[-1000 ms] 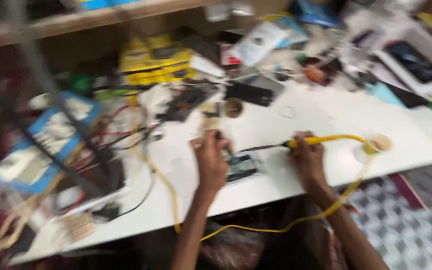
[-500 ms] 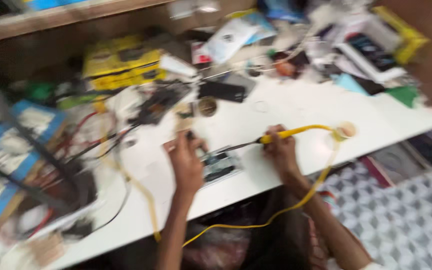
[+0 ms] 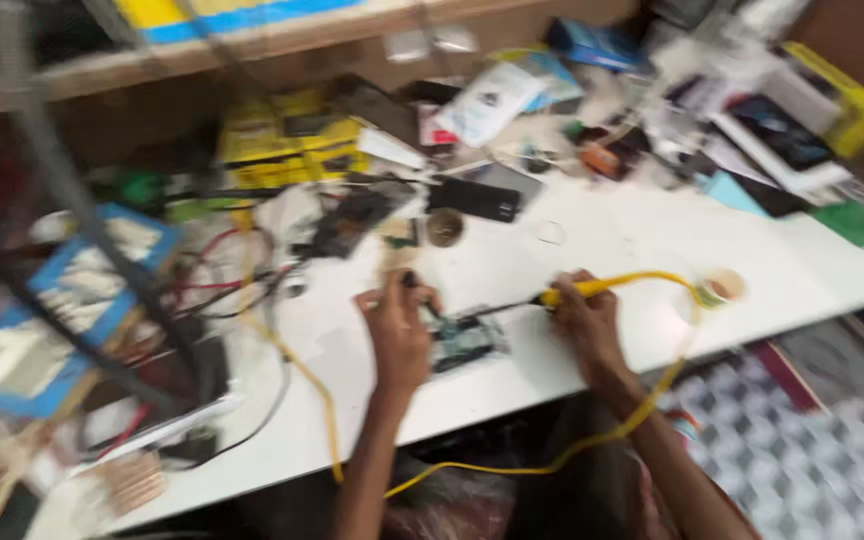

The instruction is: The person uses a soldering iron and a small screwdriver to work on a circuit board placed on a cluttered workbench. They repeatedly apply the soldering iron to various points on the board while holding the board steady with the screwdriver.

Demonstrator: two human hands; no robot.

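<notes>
My left hand point(image 3: 397, 330) rests on the white table point(image 3: 572, 250), fingers curled on the left edge of a small green circuit board point(image 3: 464, 342). My right hand point(image 3: 582, 320) grips a yellow-handled soldering iron point(image 3: 577, 291). Its dark tip points left toward the board. The iron's yellow cord point(image 3: 672, 380) loops right, then drops over the table's front edge. The picture is blurred, so fine contact is hard to tell.
A dark phone point(image 3: 474, 200) and a small round tin point(image 3: 444, 227) lie behind the board. Red and black wires point(image 3: 227, 275), a blue box point(image 3: 52, 310) and yellow packs point(image 3: 292, 140) crowd the left. A tape roll point(image 3: 722, 287) sits right. Checkered floor point(image 3: 812, 440) lies below.
The view has swung, so the table and hands sit slightly differently in the picture. Both hands stay on the board and soldering iron as before.
</notes>
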